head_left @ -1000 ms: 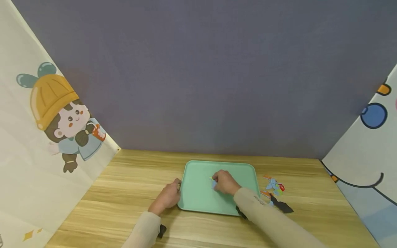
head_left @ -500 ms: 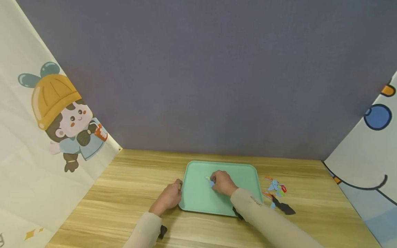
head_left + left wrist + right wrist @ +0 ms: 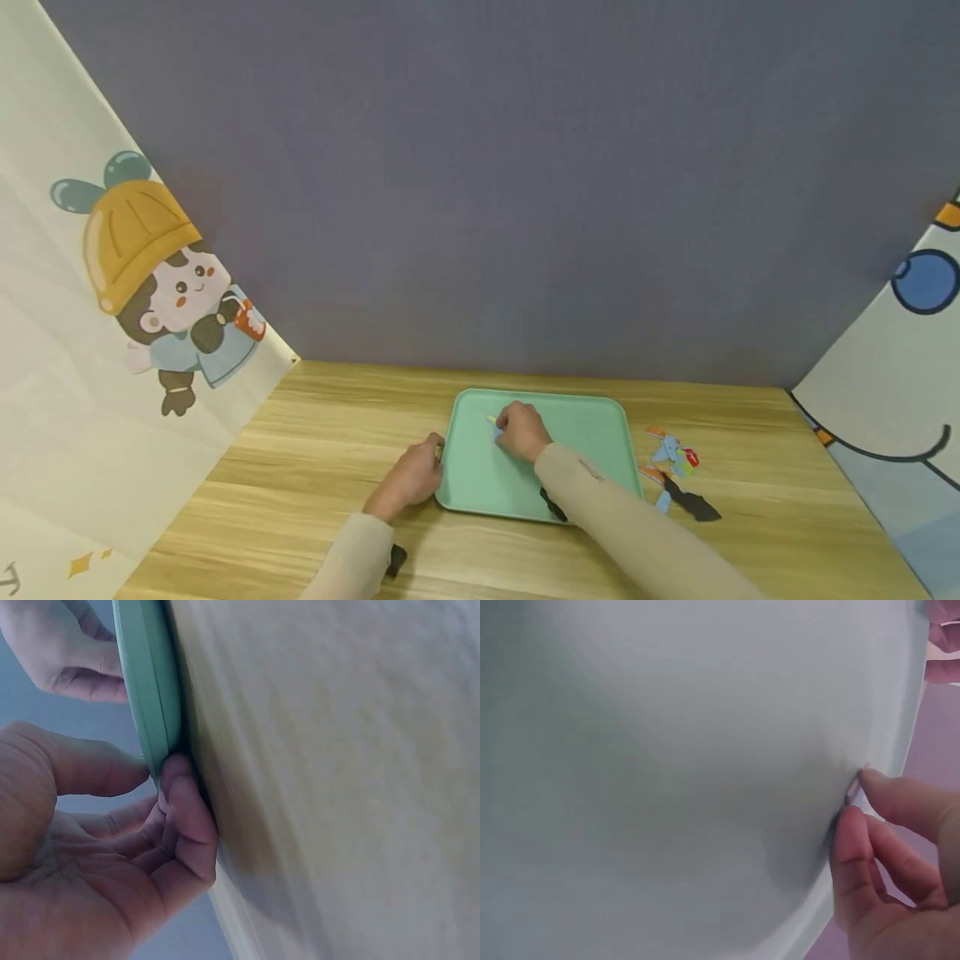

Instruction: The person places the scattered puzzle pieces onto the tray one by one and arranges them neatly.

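A mint-green rectangular tray (image 3: 577, 425) lies on the wooden table. At its left edge, my left hand (image 3: 411, 475) grips the rim. The left wrist view has the thumb on one side of that rim and the curled fingers (image 3: 191, 817) on the other. Over the left half of the tray, my right hand (image 3: 522, 432) pinches a small flat blue and yellow cut-out piece (image 3: 495, 428). Seen from the right wrist, the piece (image 3: 853, 789) is edge-on between thumb and fingertips, close to the tray surface; whether it touches cannot be told.
Several flat colourful cut-out pieces (image 3: 667, 450) lie right of the tray, some blue, some orange. Near them is a dark, pointed flat shape (image 3: 693, 502). A grey panel (image 3: 525, 208) rises behind the table (image 3: 322, 433), with printed cloth on both sides.
My right hand has moved left across the tray, carrying the blue and yellow piece towards the tray's left side. The left hand keeps its grip on the rim. The head view has shifted slightly.
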`<state>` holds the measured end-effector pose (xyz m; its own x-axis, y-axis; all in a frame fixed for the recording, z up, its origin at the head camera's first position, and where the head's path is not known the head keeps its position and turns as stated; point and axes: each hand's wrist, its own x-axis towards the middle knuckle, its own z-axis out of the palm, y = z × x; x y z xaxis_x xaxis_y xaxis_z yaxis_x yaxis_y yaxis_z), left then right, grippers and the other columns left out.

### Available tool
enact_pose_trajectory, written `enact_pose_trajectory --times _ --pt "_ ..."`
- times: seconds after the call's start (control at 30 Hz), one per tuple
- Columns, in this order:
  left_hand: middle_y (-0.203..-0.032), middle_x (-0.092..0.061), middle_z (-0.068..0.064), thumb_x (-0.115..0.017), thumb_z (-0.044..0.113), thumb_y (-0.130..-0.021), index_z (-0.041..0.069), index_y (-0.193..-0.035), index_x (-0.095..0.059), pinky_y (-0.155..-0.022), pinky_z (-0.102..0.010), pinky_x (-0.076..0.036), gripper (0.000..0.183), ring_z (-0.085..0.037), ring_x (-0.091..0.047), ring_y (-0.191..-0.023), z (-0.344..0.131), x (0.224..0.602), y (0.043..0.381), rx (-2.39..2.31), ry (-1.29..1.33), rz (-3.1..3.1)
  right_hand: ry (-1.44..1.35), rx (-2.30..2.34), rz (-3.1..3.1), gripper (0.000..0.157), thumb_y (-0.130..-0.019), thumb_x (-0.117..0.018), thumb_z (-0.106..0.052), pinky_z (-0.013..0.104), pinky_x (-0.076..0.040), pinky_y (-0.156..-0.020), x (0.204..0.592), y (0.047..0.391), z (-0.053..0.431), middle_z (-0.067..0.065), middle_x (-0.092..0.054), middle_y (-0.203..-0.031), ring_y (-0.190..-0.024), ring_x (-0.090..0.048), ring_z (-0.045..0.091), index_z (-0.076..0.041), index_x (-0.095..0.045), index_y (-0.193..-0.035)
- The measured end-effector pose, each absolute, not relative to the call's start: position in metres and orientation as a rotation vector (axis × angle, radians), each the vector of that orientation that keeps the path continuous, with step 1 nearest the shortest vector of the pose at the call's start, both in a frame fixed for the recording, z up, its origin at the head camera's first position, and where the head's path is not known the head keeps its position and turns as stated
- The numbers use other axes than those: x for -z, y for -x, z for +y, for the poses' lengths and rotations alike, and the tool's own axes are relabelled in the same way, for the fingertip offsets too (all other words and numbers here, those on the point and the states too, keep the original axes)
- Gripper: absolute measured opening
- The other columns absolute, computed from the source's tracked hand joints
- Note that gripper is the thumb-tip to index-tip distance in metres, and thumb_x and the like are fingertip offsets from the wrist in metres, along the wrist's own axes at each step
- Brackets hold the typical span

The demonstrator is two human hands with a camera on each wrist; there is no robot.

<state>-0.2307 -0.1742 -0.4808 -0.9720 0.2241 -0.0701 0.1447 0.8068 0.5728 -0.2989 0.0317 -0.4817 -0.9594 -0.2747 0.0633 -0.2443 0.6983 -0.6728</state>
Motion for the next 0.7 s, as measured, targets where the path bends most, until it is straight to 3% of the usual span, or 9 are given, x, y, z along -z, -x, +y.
enact_pose_trajectory --times 0.33,0.7 --pt "-0.082 -0.060 -0.008 -0.053 0.000 -0.088 -0.008 -0.126 -0.044 -0.058 -0.031 -0.048 0.040 -0.015 -0.054 -0.066 -0.174 0.483 0.232 -0.910 -0.298 2.844 0.379 1.172 2.887 0.018 -0.075 -0.076 -0.002 0.038 -0.050 -0.073 0.482 0.305 0.017 0.009 -0.066 -0.088 -0.090 -0.058 0.030 0.000 -0.073 -0.093" --pt "-0.086 -0.061 -0.012 -0.056 0.001 -0.086 -0.007 -0.122 -0.046 -0.062 -0.034 -0.049 0.038 -0.019 -0.056 -0.071 -0.175 0.480 0.229 -0.922 -0.270 2.851 0.447 1.215 2.853 0.023 -0.079 -0.074 -0.005 0.038 -0.050 -0.073 0.471 0.296 0.037 0.009 -0.064 -0.093 -0.086 -0.059 0.024 0.001 -0.070 -0.102"
